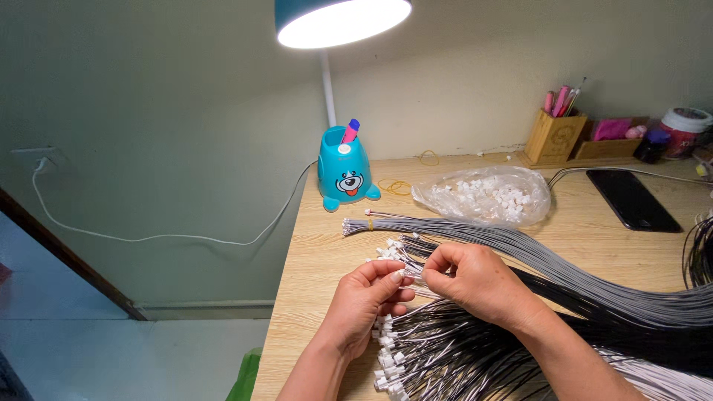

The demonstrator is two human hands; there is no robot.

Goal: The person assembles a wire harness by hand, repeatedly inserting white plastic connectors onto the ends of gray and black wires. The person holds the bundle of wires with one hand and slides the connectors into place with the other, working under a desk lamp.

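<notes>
**Both hands pinch one wire end over the bundle**

The left hand (366,295) and right hand (475,281) meet fingertip to fingertip, each pinching a thin wire (411,275) (its tip hidden between the fingers). White-plugged wires (416,349) lie just beneath on the tabletop (327,245); a bag of white connectors (486,194) sits behind.

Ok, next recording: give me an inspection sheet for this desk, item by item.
Surface: light wooden desk, lit by a lamp from above.
Job's things: thin grey and black wires with small white plastic connectors; bare-ended grey wire bundle.
Clutter: clear plastic bag of white connectors, black phone, wooden pen holder, yellow rubber bands.
Grippers: left hand and right hand pinch wire ends together.
Cables: white cord along the wall.
Surroundings: teal bear-shaped lamp base, pale wall.
</notes>
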